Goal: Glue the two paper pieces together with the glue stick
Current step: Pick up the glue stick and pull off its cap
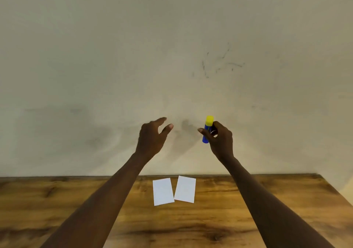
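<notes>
**A:** In the head view, where is the glue stick?

**B:** It is up in the air in front of the wall, well above the table. The person's right hand grips the blue barrel, with fingers and thumb curled round its middle. The yellow cap is on and points upward.

**A:** And the other hand?

**B:** The left hand is raised beside it, apart from the stick. Its fingers are relaxed and slightly spread, and it holds nothing. It looks placed to come across for the cap.

**A:** Where are the papers?

**B:** They lie flat on the table near its far edge, side by side between the two forearms. The left paper sits fairly square and the right paper is tilted a little. Their near corners come very close, but whether they touch cannot be told.

**A:** How will these things handle?

**B:** The stick is probably light, stiff and smooth plastic. Gripping the barrel suits it, and the free hand could pinch the cap to pull it off. The papers look thin, light and floppy, so a glue stroke would likely drag one across the wood. Flat fingers pressing one end should hold it. To lift a piece, an edge or corner is the place to take hold.
</notes>
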A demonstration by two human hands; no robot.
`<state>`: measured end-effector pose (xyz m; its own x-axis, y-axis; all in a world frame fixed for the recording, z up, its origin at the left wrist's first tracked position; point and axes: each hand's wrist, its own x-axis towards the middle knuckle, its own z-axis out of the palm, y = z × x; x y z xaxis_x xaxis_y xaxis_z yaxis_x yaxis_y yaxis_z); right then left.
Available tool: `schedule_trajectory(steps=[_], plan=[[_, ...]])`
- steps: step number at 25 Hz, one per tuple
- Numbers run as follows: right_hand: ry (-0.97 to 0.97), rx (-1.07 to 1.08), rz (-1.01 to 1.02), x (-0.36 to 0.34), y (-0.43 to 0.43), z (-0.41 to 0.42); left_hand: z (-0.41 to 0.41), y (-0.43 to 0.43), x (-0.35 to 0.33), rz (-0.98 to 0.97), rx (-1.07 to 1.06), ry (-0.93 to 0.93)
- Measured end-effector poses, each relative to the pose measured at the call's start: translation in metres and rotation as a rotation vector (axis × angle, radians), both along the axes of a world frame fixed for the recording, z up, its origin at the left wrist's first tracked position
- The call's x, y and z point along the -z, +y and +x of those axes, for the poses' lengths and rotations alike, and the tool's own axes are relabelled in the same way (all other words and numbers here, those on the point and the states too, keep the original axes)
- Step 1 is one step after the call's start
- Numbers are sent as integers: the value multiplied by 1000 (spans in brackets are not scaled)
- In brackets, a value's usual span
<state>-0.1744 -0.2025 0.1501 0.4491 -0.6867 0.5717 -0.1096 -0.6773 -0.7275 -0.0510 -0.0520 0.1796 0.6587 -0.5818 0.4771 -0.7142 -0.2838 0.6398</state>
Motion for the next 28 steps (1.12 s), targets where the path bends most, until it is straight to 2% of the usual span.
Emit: schedule_trajectory(steps=[3,6,10,14,20,28], plan=[[-105,-29,-52,-48,18,-3,-30,-3,-55,-292,86,252],[-199,-53,-83,-90,41,-6,-57,-4,-98,-398,187,385],[-266,-66,-146,-122,65,-11,-85,-3,-129,-419,147,314],[-309,-70,-184,-140,79,-18,-93,2,-147,-482,94,344],[-333,-107,-177,-153,92,-16,-93,13,-163,-546,241,448],[-194,-277,-231,-155,99,-17,-81,33,-167,-397,434,429]])
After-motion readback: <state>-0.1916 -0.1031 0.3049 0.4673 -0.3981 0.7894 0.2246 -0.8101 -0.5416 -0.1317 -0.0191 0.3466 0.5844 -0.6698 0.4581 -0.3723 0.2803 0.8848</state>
